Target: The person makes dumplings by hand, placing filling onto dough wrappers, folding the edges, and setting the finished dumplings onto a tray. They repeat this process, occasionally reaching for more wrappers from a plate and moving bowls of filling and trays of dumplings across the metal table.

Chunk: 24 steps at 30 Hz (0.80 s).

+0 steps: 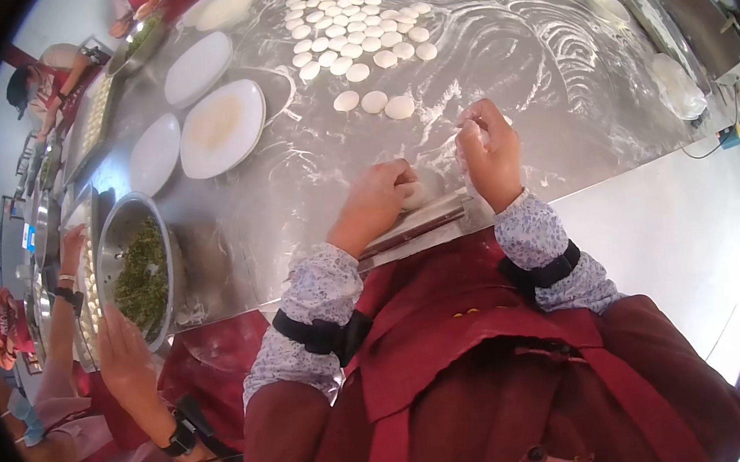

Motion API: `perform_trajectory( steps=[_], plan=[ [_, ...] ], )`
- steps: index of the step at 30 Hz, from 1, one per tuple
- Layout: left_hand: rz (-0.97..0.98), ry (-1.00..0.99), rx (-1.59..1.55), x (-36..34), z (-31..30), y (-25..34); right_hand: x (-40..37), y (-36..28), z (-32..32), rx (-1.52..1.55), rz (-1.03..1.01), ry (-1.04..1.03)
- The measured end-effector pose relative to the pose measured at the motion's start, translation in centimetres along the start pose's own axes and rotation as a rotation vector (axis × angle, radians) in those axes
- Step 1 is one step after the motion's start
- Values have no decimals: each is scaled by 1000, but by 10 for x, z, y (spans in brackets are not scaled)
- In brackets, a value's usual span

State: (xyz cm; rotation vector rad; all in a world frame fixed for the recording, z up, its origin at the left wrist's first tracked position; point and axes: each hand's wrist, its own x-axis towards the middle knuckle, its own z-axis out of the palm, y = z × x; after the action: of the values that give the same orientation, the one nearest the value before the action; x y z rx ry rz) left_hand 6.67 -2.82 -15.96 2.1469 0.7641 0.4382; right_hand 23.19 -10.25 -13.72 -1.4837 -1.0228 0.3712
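Observation:
Near the front edge of the floured metal table (300,257), my left hand (372,205) curls its fingers over a pale piece of dough (417,196), which is partly hidden under them. My right hand (490,149) is raised a little to the right, closed like a fist with the thumb on top. Something whitish shows between its fingers, too covered to name. Ahead of my hands lie three round dough pieces (374,102) in a short row. Beyond them spreads a large group of small dough rounds (356,27).
White plates (222,129) stand on the left, near a steel bowl of chopped greens (140,275). A co-worker's hand (126,355) is beside that bowl, close to trays of small pieces. On the right lies a plastic-wrapped bundle (678,86). A strip (415,228) runs along the table's front edge.

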Motion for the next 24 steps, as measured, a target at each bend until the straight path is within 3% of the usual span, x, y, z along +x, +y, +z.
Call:
perform_trajectory(
  steps=[2,7,10,11,13,17,19,21,23,24],
  plan=[
    [-39,6,-34,0,0,-3,1,-11,-1,11,27,-15],
    [-98,-107,66,8,-7,14,18,-28,11,-93,-135,6],
    [139,176,122,15,8,1,47,2,41,-183,-181,40],
    [137,176,124,17,7,-1,53,6,48,-264,-235,74],
    [40,146,146,23,5,-2,49,10,45,-264,-208,79],
    [26,57,158,5,-4,3,18,3,16,-167,-51,43],
    [-102,63,52,-2,-8,10,10,9,10,-109,-65,56],
    [-94,97,21,-1,7,-1,10,14,15,-40,-59,61],
    [-33,263,145,11,15,2,40,4,37,-185,-179,77],
    [-26,355,145,19,18,2,51,5,47,-262,-144,58]
  ],
)
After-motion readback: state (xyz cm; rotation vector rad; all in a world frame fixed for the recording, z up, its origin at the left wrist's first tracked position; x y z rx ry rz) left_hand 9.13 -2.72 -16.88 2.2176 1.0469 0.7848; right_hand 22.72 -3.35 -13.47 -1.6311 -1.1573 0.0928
